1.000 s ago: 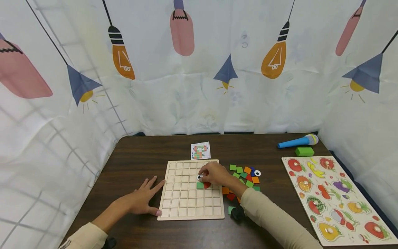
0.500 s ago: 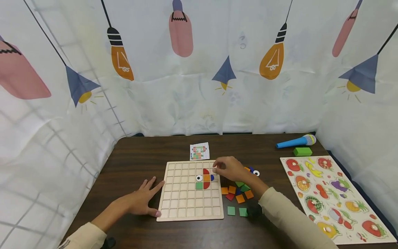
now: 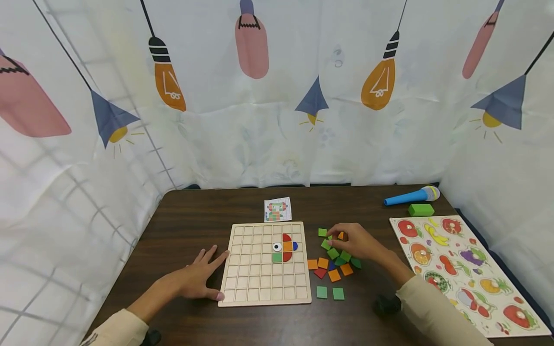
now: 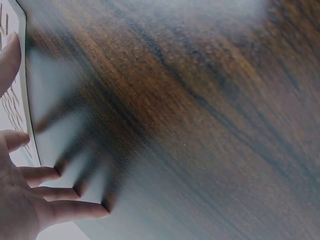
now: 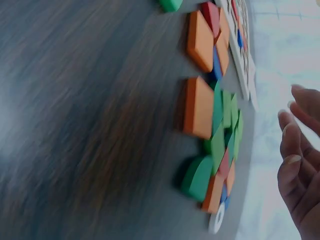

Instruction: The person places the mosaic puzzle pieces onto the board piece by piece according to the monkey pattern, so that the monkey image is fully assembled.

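Note:
My left hand (image 3: 196, 277) lies spread at the left edge of a wooden grid board (image 3: 246, 288), its thumb on the near left corner. In the left wrist view, the fingers stretch over the dark table. Set on the board are an eye tile (image 3: 277, 247), an orange square (image 3: 287, 247), a green square (image 3: 277, 258), a blue rounded piece (image 3: 295, 246) and two red rounded pieces. Above the loose tile pile (image 3: 333, 253) hovers my right hand (image 3: 352, 240), fingers loosely bent. The right wrist view shows nothing between the fingers of that hand (image 5: 302, 150).
Behind the board lies a small pattern card (image 3: 278, 210). To the right are a fruit puzzle board (image 3: 469, 278), a green block (image 3: 421, 210) and a blue toy microphone (image 3: 411, 196). Two green squares (image 3: 321, 292) sit nearer the front. A printed curtain surrounds the table.
My right hand has let go of the eye tile, which now lies on the board, and has moved right to the loose tiles. The left hand has stayed put.

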Available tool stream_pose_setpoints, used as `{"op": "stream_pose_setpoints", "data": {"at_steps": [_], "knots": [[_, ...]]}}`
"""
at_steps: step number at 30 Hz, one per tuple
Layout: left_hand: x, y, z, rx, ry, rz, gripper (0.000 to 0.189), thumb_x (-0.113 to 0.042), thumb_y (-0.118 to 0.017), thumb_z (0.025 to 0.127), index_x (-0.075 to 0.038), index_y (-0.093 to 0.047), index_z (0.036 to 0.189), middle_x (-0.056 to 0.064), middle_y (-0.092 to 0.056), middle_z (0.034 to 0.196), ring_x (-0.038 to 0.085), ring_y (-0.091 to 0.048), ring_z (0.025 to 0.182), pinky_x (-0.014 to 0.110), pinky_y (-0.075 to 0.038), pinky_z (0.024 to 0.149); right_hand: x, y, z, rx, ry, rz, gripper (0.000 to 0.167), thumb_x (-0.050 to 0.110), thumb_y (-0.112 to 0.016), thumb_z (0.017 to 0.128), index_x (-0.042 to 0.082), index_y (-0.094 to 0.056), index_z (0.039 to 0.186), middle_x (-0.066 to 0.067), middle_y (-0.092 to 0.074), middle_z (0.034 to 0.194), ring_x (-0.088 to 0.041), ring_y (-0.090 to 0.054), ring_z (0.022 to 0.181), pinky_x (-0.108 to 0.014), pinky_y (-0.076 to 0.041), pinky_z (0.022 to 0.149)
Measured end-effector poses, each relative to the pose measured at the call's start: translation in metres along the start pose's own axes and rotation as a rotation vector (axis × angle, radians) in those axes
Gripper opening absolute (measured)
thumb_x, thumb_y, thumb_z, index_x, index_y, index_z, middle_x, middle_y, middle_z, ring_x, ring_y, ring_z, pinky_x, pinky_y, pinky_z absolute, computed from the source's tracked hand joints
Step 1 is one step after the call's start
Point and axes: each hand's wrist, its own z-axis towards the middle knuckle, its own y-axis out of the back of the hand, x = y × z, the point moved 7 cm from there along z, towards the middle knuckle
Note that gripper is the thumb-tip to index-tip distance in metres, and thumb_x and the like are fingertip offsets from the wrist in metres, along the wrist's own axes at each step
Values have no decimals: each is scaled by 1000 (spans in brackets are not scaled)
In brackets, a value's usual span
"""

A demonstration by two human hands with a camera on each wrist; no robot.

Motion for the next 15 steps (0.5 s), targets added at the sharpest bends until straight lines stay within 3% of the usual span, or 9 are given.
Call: {"op": "stream_pose_setpoints", "data": {"at_steps": [6, 15], "knots": [[1, -2, 2, -2, 4, 7, 110, -58, -77, 80, -12, -17, 161, 34, -7, 162, 67, -7, 142, 87, -25, 91, -20, 8, -9, -10, -12, 26, 24, 22, -72, 94, 8, -73, 114, 4, -66, 93, -9, -53, 65, -23, -48, 57], [2, -1, 1, -2, 12, 2, 110, -57, -77, 81, -13, -17, 161, 33, -7, 163, 66, -7, 143, 87, -24, 92, -41, 11, -3, -74, -88, -80, 17, 20, -74, 93, 12, -76, 108, 2, -68, 97, -10, -53, 75, -27, -48, 67]]}}
